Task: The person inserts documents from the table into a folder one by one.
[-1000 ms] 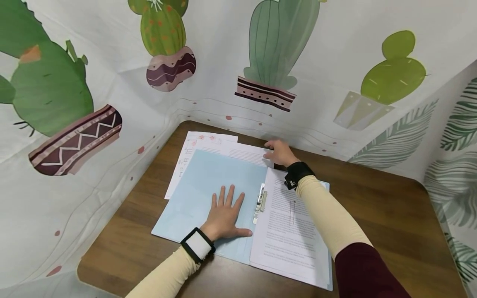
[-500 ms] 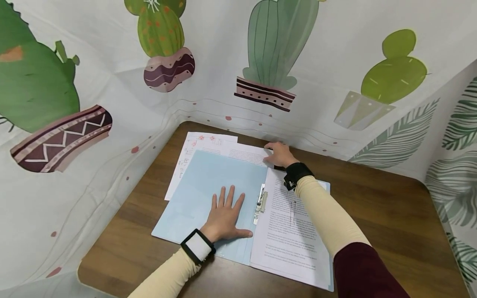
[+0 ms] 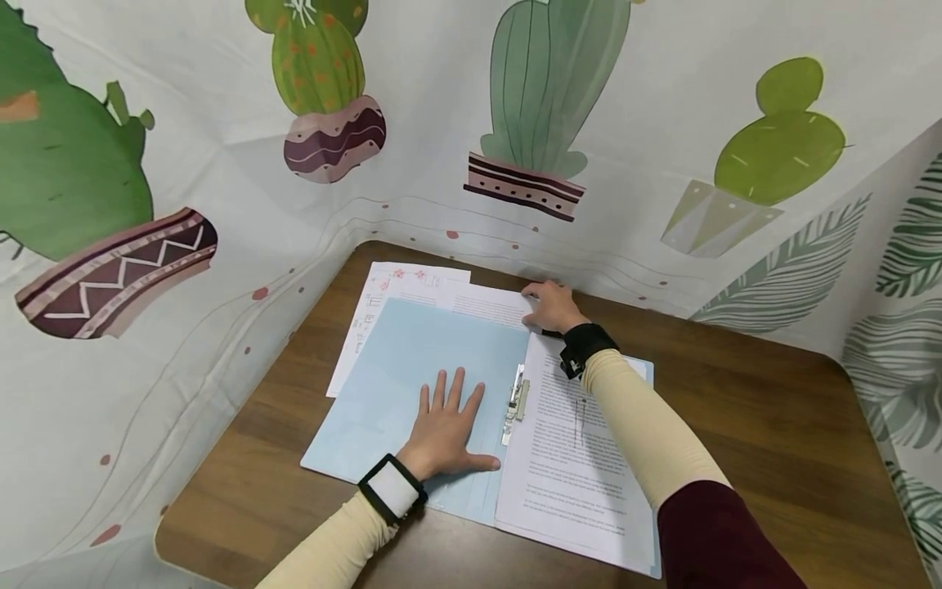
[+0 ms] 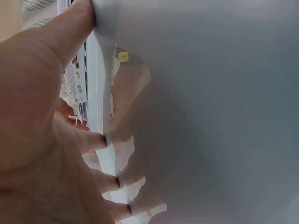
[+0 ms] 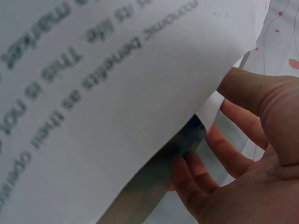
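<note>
While left hand [image 3: 444,425] lies flat, fingers straight, on open blue folder [image 3: 412,368] on wooden table [image 3: 751,425] | right hand [image 3: 553,305] curls fingers round corner of printed sheet [image 3: 489,304] at folder's far edge

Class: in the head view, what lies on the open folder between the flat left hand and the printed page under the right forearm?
The metal clip, at the folder's fold, shown in the head view.

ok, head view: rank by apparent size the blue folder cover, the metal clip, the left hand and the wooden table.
1. wooden table
2. blue folder cover
3. left hand, flat on the cover
4. metal clip
None look close enough in size to be unsure.
</note>
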